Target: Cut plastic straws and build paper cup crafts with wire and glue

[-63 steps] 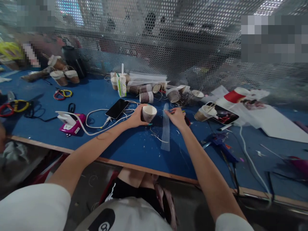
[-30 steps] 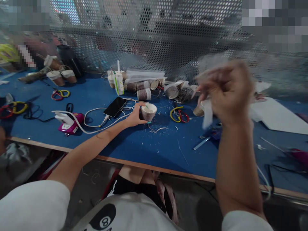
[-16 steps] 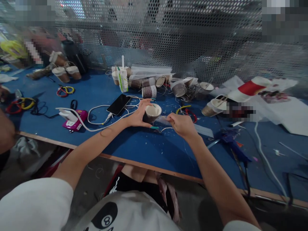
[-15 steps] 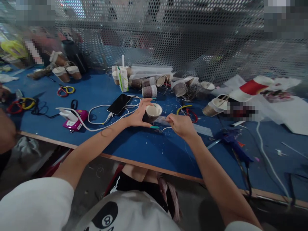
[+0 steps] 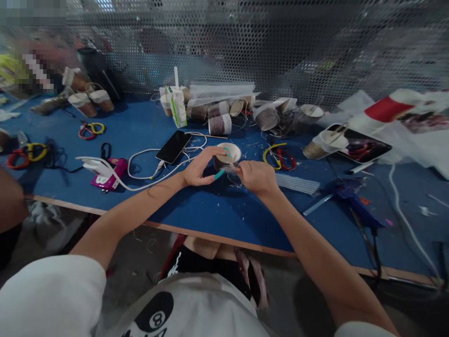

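A small dark-sided cup with a white lining (image 5: 234,150) stands on the blue table in front of me. My left hand (image 5: 201,167) curves around its left side, fingers at the rim and thumb lower in front, with green nails showing. At the cup's near right side is my right hand (image 5: 257,177), its fingers pinched together. A pale, blurred wisp (image 5: 228,167) shows at those fingertips, too smeared to name. Just behind that hand lie yellow-and-red-handled pliers or cutters (image 5: 280,157). Clear glue sticks (image 5: 298,183) lie to its right.
A blue glue gun (image 5: 354,201) with its cord lies to the right. On the left are a phone (image 5: 173,147) on a white cable and a purple power adapter (image 5: 110,173). Several wrapped cups (image 5: 220,125) and a drink carton (image 5: 178,107) line the back by the perforated metal screen.
My right hand has moved slightly left, closer to the cup's near side, and the pale wisp shows at its fingertips. My left hand stays around the cup. The view has shifted slightly.
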### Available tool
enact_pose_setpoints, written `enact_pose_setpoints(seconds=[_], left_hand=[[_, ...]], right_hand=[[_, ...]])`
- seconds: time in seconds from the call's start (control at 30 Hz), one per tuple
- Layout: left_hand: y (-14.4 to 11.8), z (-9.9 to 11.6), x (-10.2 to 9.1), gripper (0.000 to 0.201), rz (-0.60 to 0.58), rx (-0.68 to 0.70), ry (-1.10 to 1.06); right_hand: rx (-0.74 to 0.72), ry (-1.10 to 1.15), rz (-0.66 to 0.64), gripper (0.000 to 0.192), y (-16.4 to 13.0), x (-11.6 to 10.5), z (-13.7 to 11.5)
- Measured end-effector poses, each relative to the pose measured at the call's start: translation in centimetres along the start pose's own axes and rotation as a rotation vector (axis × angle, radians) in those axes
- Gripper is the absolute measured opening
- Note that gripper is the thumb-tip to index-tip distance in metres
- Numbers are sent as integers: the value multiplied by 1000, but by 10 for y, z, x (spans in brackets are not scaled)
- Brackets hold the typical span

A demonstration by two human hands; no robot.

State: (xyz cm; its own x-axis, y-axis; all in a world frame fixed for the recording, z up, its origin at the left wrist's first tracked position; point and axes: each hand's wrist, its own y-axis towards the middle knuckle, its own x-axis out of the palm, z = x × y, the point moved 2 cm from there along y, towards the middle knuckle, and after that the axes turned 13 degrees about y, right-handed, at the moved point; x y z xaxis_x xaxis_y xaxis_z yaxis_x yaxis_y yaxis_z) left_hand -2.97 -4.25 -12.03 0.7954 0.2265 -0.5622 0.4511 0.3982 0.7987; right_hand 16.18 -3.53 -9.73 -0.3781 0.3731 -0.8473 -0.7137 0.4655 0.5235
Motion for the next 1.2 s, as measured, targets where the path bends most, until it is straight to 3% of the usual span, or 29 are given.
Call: enact_pose_setpoints(seconds=[0.13, 0.27, 0.4, 0.77, 1.03, 1.2], left_hand=[[2, 1, -1, 49, 31, -8, -2], [3, 0, 0, 58, -23, 24, 80], [3, -2, 3, 60, -57, 32, 178], [2, -3, 7, 50, -90, -15, 201], [5, -1, 7, 34, -15, 27, 197], [7, 0, 8, 35, -23, -3, 184]], right_hand=[[56, 17, -7, 49, 1, 7, 1], [96, 29, 29, 47, 1, 12, 4], [56, 49, 34, 39, 1, 14, 5], [36, -8, 3, 25, -1, 18, 6], [-22, -46, 71, 24, -1, 19, 5], [41, -10, 32, 26, 1, 20, 5]])
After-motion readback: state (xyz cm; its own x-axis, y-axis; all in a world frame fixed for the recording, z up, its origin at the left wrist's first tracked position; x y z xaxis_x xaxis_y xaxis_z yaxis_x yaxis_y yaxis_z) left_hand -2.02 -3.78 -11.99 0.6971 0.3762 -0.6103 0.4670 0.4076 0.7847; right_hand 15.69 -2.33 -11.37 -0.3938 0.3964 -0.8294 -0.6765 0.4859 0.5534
